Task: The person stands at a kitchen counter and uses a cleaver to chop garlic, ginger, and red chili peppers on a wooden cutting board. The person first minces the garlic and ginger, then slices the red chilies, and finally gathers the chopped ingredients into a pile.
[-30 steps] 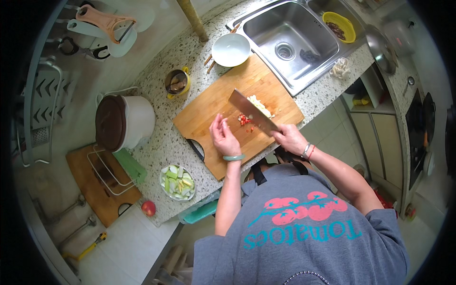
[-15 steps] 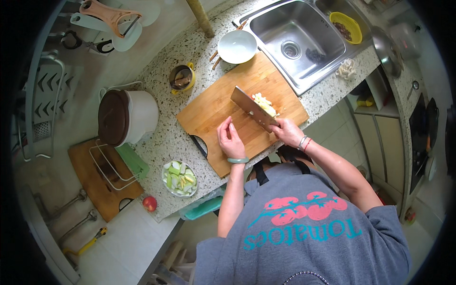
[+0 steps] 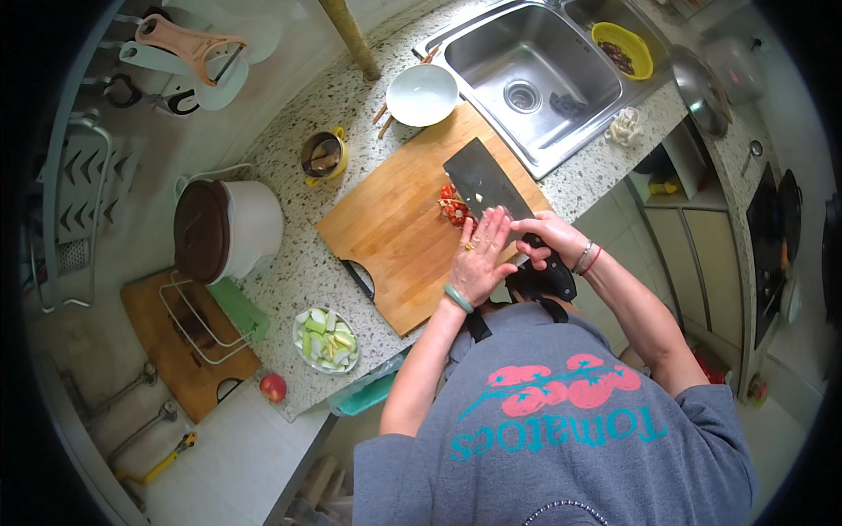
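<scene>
My right hand point(image 3: 554, 238) is wrapped round the handle of a cleaver point(image 3: 488, 180), whose broad dark blade lies over the right part of a wooden cutting board point(image 3: 386, 232). A few pale bits cling to the blade. My left hand point(image 3: 481, 261), wearing a green bangle, is open with fingers stretched out, reaching to the blade's near edge; whether it presses on the metal I cannot tell. Chopped red pieces, chili-like point(image 3: 453, 207), lie on the board just left of the blade. What lies under the blade is hidden.
Behind the board stand a white bowl point(image 3: 423, 95) by chopsticks and a yellow mug point(image 3: 325, 156) holding brownish pieces. A steel sink point(image 3: 491, 61) with a yellow basket point(image 3: 645, 44) is at far right. Leftward are a plate of cut green vegetables point(image 3: 326, 342), a lidded pot point(image 3: 254, 228) and an apple point(image 3: 273, 387).
The cleaver has turned from edge-down to lying flatter, farther right. My left hand has moved right to the blade and stretched out its fingers. Red pieces now show; the pale chopped heap is hidden.
</scene>
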Demonstrator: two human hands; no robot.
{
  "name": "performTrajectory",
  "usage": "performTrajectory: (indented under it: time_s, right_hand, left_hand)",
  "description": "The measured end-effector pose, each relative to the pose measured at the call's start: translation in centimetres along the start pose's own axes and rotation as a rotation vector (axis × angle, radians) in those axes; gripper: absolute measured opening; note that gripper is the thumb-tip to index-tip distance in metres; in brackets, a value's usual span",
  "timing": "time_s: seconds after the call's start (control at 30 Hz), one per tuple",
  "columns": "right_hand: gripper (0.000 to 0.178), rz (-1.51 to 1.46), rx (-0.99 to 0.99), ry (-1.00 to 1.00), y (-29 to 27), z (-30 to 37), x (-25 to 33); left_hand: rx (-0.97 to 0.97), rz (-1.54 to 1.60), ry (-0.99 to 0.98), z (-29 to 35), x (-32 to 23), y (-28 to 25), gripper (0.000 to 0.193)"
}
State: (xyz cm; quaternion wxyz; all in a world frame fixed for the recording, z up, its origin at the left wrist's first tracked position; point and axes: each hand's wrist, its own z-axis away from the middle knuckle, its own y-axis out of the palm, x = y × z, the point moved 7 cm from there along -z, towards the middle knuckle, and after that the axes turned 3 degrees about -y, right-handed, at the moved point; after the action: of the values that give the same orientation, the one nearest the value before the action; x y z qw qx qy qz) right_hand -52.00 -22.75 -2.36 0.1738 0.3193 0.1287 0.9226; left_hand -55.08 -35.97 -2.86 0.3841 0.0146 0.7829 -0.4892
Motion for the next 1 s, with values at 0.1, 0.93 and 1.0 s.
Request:
performTrajectory:
  time_s: [0.1, 0.93, 1.0]
  right_hand:
    - [0.027, 0.112, 0.007, 0.014, -0.6, 0.6, -0.4]
    - [0.026, 0.932, -0.229, -0.354, -1.8, 2.6, 3.5]
    - [0.028, 0.931, -0.271, -0.336, -2.6, 2.9, 3.6]
  left_hand:
    - [-0.016, -0.042, -0.073, -0.6, 2.2, -0.1, 0.078]
    - [-0.260, -0.169, -0.340, -0.5, 5.3, -1.8, 0.046]
    - [-0.221, -0.216, -0.234, -0.3, 4.9, -1.7, 0.045]
